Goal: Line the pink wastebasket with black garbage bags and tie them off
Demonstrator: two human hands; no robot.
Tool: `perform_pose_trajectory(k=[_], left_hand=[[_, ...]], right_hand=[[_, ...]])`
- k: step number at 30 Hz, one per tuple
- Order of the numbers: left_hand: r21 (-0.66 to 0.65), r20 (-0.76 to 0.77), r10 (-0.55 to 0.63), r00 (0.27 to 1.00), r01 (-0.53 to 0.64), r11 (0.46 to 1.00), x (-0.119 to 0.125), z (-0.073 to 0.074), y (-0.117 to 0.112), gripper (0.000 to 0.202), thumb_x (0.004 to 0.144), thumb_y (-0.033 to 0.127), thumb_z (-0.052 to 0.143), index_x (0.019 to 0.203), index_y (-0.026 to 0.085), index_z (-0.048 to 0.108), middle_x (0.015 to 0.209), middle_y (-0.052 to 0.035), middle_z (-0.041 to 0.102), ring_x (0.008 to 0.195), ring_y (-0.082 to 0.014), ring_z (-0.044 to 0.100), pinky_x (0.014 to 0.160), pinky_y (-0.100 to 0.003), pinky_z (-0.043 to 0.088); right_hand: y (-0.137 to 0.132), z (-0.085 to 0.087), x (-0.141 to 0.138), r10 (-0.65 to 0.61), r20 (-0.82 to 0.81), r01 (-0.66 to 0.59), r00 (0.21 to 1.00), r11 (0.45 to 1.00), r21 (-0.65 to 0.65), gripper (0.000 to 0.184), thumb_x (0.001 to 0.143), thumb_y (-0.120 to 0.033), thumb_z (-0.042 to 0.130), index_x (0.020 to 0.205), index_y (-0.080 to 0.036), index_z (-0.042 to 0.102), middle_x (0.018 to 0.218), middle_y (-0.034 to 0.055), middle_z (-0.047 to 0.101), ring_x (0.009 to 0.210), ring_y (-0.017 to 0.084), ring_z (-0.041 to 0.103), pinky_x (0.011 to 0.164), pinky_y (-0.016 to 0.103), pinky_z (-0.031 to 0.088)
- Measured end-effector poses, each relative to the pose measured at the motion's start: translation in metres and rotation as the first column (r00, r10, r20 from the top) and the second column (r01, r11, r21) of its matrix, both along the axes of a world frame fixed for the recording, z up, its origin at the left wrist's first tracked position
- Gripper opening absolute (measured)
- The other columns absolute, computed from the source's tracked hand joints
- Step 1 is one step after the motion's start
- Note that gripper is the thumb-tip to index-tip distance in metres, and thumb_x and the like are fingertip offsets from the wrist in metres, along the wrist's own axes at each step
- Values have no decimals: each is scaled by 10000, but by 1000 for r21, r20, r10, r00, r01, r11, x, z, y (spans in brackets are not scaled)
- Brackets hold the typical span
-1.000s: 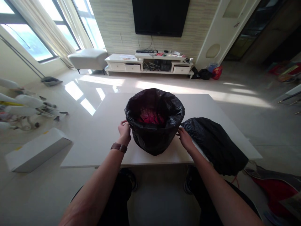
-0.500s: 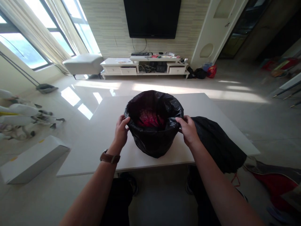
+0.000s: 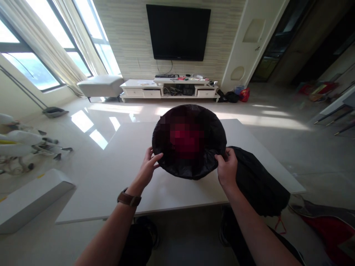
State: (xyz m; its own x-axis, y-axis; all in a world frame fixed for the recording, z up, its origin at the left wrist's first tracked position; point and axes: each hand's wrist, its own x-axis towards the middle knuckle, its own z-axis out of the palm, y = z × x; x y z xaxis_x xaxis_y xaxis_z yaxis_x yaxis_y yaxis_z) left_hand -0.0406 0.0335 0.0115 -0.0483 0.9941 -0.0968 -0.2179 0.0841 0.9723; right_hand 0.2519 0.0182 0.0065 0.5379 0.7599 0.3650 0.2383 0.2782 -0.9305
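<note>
A round trash can lined with a black garbage bag (image 3: 191,170) is tilted so that its mouth faces me, above the white table. The bag is folded over the rim all the way round. Reddish-pink colour shows inside, but that part is pixelated and I cannot make out what it is. On the left side of the rim, my left hand (image 3: 146,167) grips with the thumb on the bag and fingers behind. My right hand (image 3: 227,167) pinches the rim on the right side. Beside my right forearm lies a black bag or cloth bundle (image 3: 256,181) with a red cord.
The white table (image 3: 111,188) spans the space before me. A long white box (image 3: 33,199) is at lower left, near white-legged equipment (image 3: 24,135). A red and grey item (image 3: 324,225) lies at lower right. Beyond stand a TV cabinet (image 3: 135,91) and a grey bench (image 3: 100,87).
The trash can has tipped toward me, so its mouth now shows as a full circle. Both hands have shifted slightly right and down with it. The view has tilted up a little.
</note>
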Motion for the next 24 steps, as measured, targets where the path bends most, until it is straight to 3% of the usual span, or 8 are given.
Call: perform_pose_trajectory(k=[4,7,11,14,16,18,20,24], left_hand=[[-169,46,-2,999,10,986,9,-10,-4,427,652,335,836,1027,205,677,907,-32,689,773,-201,627,616,-302,511],[-171,70,81,994,-68,983,12,-19,-3,290,568,246,752,823,193,625,695,21,588,611,-145,512,521,-259,400],[-118,64,131,989,-123,985,18,-28,-2,227,561,246,685,750,205,567,652,52,517,590,-121,446,514,-251,359],[-84,37,135,990,-132,988,28,-25,-7,178,579,263,656,694,205,533,621,54,474,578,-118,409,502,-256,326],[-73,8,116,993,-116,991,38,-17,-16,156,586,256,657,650,200,527,602,48,466,583,-124,404,514,-264,327],[-40,-48,83,995,-85,996,50,-6,-30,117,601,236,660,658,190,569,631,29,518,633,-144,448,570,-276,384],[21,-127,29,991,-27,999,63,4,-47,131,636,215,641,761,181,656,738,-2,620,750,-190,535,689,-310,471],[124,-214,-107,971,136,983,85,9,-81,404,727,197,601,1106,184,738,1069,-65,739,1091,-308,622,998,-432,509]], right_hand=[[-4,0,-3,41,-26,-40,999,998,54,185,731,-264,660,842,-239,514,795,-43,503,768,173,508,765,332,423],[-3,-5,-2,53,3,-53,999,996,69,173,735,-263,648,842,-236,515,812,-36,503,791,176,501,778,337,416],[2,-8,4,4,49,-3,999,1000,-24,212,741,-314,632,891,-238,503,867,-11,532,858,207,531,813,370,445],[-5,7,5,-196,266,181,944,980,80,334,779,-379,657,1039,-228,510,1095,80,569,1101,292,549,970,489,451],[-13,22,0,-294,494,207,818,952,224,327,811,-375,674,1061,-222,531,1148,114,575,1174,325,532,1056,553,407],[-19,34,-7,-203,654,71,728,972,223,181,860,-309,635,1004,-226,562,1060,99,604,1087,300,578,1024,523,448],[-19,35,-11,-47,702,-46,711,993,113,135,884,-244,571,1015,-219,591,1017,95,621,1005,276,613,943,467,513],[0,13,0,62,679,48,731,989,-142,354,848,-259,536,1166,-136,631,1140,201,674,1111,369,639,985,560,532]])
